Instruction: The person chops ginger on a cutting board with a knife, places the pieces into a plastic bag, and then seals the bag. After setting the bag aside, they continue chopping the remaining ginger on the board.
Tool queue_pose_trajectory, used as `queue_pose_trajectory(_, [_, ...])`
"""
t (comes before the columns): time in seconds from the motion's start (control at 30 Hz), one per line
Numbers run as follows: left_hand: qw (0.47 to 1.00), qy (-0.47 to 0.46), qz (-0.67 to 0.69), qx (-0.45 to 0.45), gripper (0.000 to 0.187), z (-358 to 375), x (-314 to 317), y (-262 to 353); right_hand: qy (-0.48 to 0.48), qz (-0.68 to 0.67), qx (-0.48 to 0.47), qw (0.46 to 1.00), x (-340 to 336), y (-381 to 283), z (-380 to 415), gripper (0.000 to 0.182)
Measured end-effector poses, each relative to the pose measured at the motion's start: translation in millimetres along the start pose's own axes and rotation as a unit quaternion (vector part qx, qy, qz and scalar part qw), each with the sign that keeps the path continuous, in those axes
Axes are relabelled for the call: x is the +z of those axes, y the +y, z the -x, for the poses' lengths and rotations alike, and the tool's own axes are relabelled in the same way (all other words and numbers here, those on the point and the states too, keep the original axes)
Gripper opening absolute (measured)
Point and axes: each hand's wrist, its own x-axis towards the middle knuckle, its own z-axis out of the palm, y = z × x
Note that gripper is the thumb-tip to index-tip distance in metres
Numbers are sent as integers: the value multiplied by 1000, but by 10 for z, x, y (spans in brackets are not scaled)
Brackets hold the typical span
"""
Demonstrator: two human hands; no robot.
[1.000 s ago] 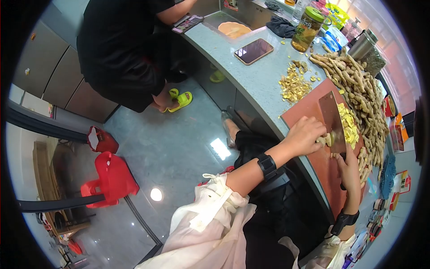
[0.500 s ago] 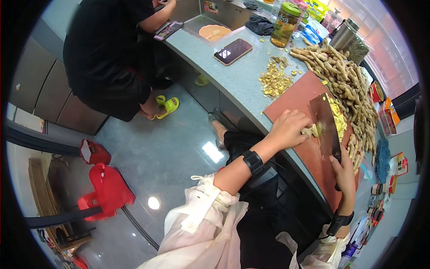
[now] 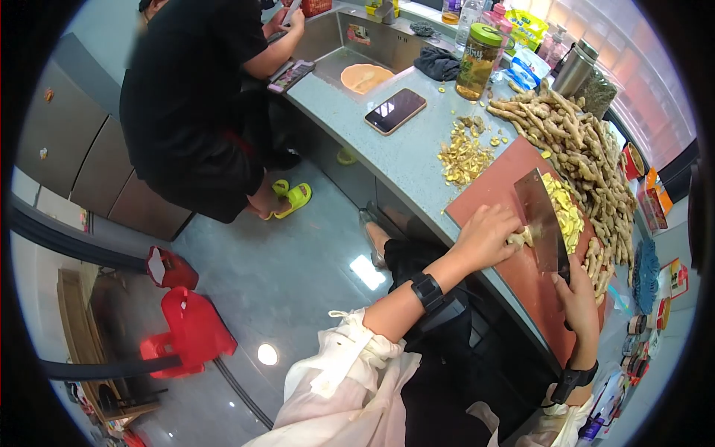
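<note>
A piece of ginger (image 3: pixel 523 238) lay on a reddish cutting board (image 3: pixel 538 298), under the fingertips of the person's left hand (image 3: pixel 488 235) and beside the broad blade of a cleaver (image 3: pixel 542 223). The left fingers were bent and close together, pressing on the knobbly piece; its thumb could not be made out. The right hand (image 3: pixel 579 302) gripped the cleaver at its handle end, thumb against the base of the blade, the other fingers mostly hidden. The ginger looked light and firm, likely to snap rather than bend, and its cut face might be damp and slippery, so the rounded end away from the blade seemed the safest hold. The cleaver was probably stiff and fairly heavy, best held by its handle. Its blade stood like a wall between the piece and a heap of pale yellow slices (image 3: pixel 564 216); beyond these, a large pile of whole ginger roots (image 3: pixel 581 141) crowded the board's far side. Ginger scraps (image 3: pixel 463 160) and a phone (image 3: pixel 396 111) lay on the grey counter (image 3: pixel 342 123), with a green-lidded jar (image 3: pixel 478 63) near the pile and another person (image 3: pixel 194 112) by the sink (image 3: pixel 313 41)
</note>
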Motion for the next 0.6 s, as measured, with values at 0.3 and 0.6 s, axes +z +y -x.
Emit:
queue_pose_trajectory(0.3, [1000,-5,21,-12,24,-25,-1,27,30,114,-97,988,66,141,-137,31])
queue_pose_trajectory(0.6, [1000,-1,-11,7,27,-25,26,17,44,144,-153,977,42,202,-106,31])
